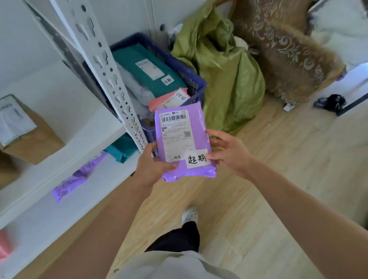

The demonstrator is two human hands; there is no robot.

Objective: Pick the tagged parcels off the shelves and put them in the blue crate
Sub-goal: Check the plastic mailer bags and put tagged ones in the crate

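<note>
Purple parcel [182,139]: centre of the frame, label up, above the wooden floor; a white handwritten tag [197,158] sits at its lower right.
Left hand [153,165]: grips the parcel's lower left edge, thumb on top.
Right hand [227,152]: holds the right edge, thumb beside the tag, fingers loosely spread.
Blue crate [196,82]: upper middle, behind the white shelf post [104,64]; a teal parcel [146,69] and a pink parcel [168,100] lie inside.

The white tag [197,158] at 5 o'clock on the purple parcel [186,172] reads "超期", handwritten. The parcel's shipping label [177,137] shows a barcode, what looks like "R02", and "淘宝" at 7 o'clock. In the blue crate [192,77], the teal parcel [143,54] carries a small tag [167,80] reading "超期"; the writing on the pink parcel [160,101] is unreadable.
</note>
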